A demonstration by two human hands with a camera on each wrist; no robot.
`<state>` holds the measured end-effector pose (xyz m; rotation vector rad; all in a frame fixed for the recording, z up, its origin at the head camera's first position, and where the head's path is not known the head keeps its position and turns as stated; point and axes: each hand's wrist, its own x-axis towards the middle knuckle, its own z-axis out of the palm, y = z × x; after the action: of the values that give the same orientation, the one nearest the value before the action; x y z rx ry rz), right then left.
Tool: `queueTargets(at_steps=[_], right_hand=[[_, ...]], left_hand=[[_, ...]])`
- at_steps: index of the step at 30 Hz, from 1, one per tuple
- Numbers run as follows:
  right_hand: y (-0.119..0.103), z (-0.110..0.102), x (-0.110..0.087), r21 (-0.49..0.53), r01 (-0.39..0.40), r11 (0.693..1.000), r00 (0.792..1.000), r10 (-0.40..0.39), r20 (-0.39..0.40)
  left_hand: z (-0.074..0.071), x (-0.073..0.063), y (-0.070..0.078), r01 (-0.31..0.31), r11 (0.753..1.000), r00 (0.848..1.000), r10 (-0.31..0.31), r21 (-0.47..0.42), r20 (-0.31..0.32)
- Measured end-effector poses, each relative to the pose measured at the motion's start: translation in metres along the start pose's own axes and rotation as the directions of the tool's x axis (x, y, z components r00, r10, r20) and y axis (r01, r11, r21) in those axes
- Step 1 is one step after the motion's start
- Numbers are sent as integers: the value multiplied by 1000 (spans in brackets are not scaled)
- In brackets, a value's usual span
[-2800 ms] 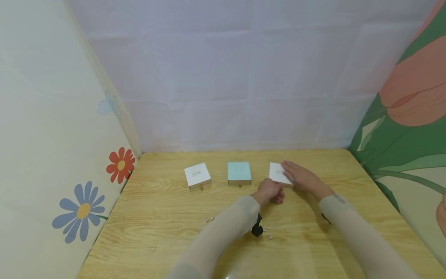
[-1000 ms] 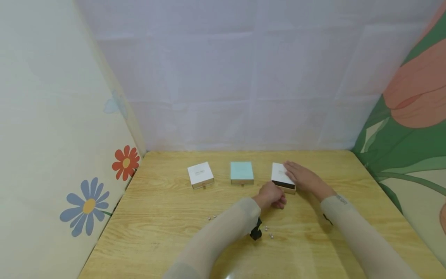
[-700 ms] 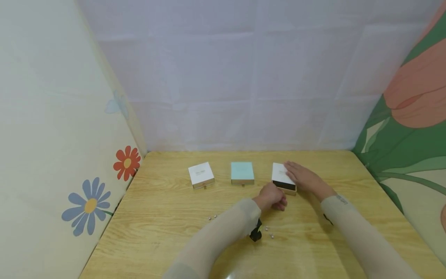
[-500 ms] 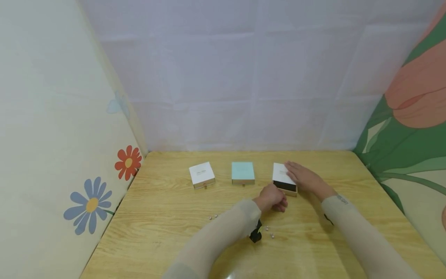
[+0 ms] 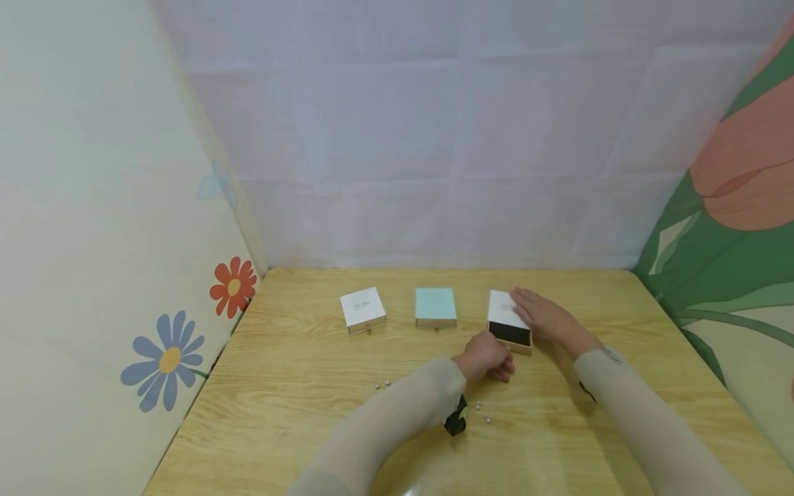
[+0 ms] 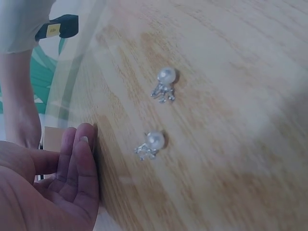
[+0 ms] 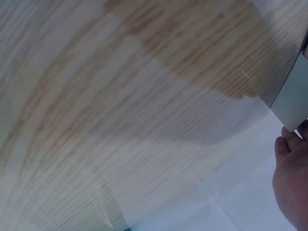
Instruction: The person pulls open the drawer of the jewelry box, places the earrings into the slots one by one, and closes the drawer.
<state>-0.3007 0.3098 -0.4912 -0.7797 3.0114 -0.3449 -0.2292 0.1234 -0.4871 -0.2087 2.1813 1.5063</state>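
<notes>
Drawer box (image 5: 501, 304), white on top, sits on the wooden table (image 5: 298, 372), at the right end of a row of three as we look. We can see its drawer (image 5: 520, 348) sticking out at the front, with a dark inside. We see the left hand (image 5: 488, 355) at the front of the drawer. Its thumb and fingers pinch there, but the bit they hold is hidden from us. We see the right hand (image 5: 547, 320) lying on the right part of the top, with its fingers out fairly straight.

Next in the row we find a light blue box (image 5: 435, 304), and at the left end another white box (image 5: 361, 306). Closer to us, two shiny bits (image 5: 388, 382) lie left of the left arm, and two more lie right of it. Up close, we see that one is a round pearl (image 6: 166, 77) with sparkly silver on it, and another pearl (image 6: 155, 140) lies near it, apart from the fingers.
</notes>
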Motion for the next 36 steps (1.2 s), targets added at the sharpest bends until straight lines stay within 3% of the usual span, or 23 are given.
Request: queueTargets(at_steps=[36], right_hand=[[2,1,1,-3,1,1000,1000,-1,17]], left_hand=[[1,-5,-9,12,1000,1000,-12,-12,9]])
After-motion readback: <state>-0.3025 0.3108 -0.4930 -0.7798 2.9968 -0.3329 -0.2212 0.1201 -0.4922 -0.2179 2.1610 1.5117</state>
